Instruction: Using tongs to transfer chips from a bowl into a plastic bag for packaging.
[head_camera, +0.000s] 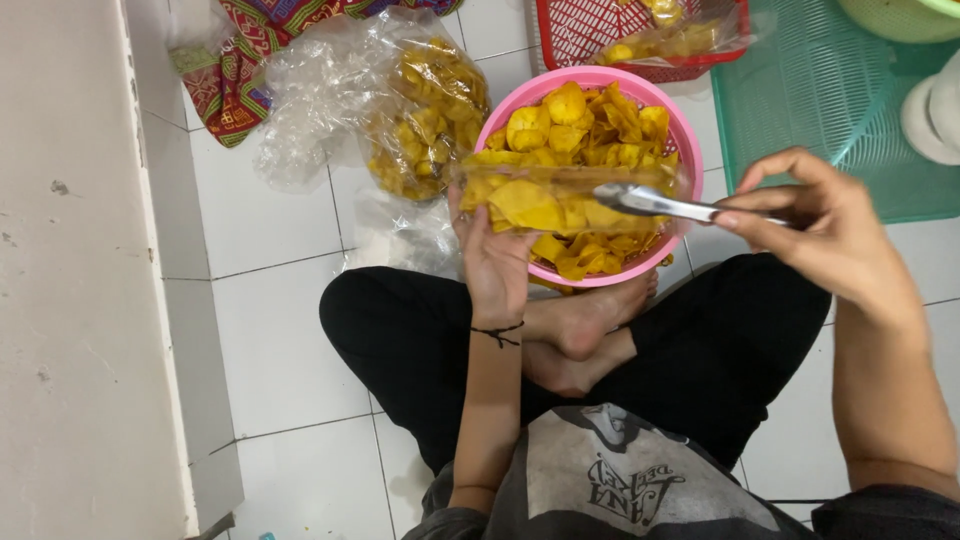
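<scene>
White floor tiles (270, 330) surround a seated person. Their left hand (492, 262) grips a small clear bag (560, 198), partly filled with yellow chips, over the pink basket (683, 140), which holds plenty more. Their right hand (835, 225) pinches metal tongs (655, 203) into the bag.

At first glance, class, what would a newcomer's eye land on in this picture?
The pink bowl heaped with yellow chips at top centre, on the white tiled floor. Just before it, the left hand holds up a small clear bag of chips, while the right hand points metal tongs into it. A bigger clear bag of chips lies left of the bowl.
</scene>
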